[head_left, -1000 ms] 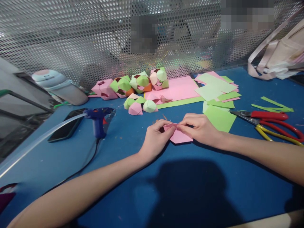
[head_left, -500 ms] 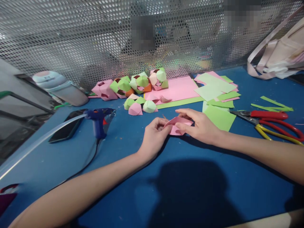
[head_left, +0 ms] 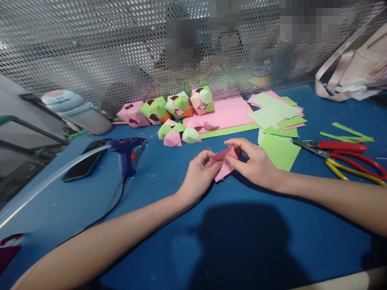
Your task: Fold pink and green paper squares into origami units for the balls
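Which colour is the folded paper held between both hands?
Pink; the folded paper shows best in the head view.

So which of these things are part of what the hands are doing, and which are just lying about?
In use:
left hand
right hand
pink paper piece, held by both

Lying about:
glue gun
scissors
phone
bottle
folded paper shapes
green paper squares
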`<state>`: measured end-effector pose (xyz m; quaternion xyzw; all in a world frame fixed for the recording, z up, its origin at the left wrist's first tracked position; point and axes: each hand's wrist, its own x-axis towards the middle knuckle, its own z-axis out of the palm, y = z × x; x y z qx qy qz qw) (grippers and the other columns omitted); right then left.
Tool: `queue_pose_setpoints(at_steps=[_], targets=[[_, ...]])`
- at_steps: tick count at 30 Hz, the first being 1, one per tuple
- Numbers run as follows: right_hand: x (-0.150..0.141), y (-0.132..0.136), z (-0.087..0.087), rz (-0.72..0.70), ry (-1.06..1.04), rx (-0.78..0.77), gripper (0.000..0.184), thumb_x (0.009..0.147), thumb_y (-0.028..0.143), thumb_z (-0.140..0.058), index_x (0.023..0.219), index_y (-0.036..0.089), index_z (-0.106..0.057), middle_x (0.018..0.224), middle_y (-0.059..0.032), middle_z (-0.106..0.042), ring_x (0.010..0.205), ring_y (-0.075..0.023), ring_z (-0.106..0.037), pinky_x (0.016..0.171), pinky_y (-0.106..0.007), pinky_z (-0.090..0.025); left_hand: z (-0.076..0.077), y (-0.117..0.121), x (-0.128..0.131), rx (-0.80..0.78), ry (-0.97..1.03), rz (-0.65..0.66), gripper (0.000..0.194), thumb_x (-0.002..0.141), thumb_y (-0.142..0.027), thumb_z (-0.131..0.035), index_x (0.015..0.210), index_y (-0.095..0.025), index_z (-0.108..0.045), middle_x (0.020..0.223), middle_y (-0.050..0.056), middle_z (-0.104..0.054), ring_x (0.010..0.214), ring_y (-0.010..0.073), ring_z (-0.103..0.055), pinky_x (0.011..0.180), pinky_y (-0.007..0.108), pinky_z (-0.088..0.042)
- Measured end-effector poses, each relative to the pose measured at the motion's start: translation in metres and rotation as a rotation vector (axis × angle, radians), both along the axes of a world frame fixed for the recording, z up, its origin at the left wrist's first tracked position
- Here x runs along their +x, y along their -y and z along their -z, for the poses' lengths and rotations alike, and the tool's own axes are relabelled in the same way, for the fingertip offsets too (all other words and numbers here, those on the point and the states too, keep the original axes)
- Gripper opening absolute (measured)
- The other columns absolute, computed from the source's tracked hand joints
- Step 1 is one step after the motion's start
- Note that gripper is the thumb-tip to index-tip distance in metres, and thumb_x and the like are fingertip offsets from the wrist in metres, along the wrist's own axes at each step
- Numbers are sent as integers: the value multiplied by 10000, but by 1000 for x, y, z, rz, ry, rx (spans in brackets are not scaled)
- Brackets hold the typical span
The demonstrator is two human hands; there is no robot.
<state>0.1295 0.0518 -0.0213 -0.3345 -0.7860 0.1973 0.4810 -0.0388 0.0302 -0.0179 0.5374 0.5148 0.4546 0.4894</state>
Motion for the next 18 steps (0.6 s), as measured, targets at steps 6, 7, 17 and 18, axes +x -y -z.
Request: queue_pose_setpoints(at_steps=[6,7,17,18], targets=[[0,-1,0,-64,-34,70,98,848,101,-554,832,192,-522,765,6,-504,710,-116,-490,661,-260,-438,0,1,-1,-1,-60,13,162,754,-258,-646,756,-161,-517,658,-47,-518,577,82,-475,545,207,-377],[1,-2,0,-87,-34,103,117,851,83,-535,809,190,-515,768,-1,-508,722,-119,-494,664,-264,-439,0,2,-1,-8,-56,20,156,759,-255,-641,755,-162,-516,656,-48,-516,574,80,-474,541,204,-374],[5,-4,3,-189,70,275,103,837,112,-540,919,171,-560,935,-96,-566,888,-192,-535,781,-370,-482,-1,3,-1,-18,0,118,100,808,-253,-582,781,-156,-574,630,-22,-564,541,100,-525,510,215,-409],[5,-3,2,-197,63,253,80,845,134,-546,915,169,-565,939,-95,-565,890,-190,-537,784,-367,-483,-1,3,-1,-13,-6,124,111,810,-259,-583,778,-153,-584,630,-17,-572,546,103,-530,513,217,-414]])
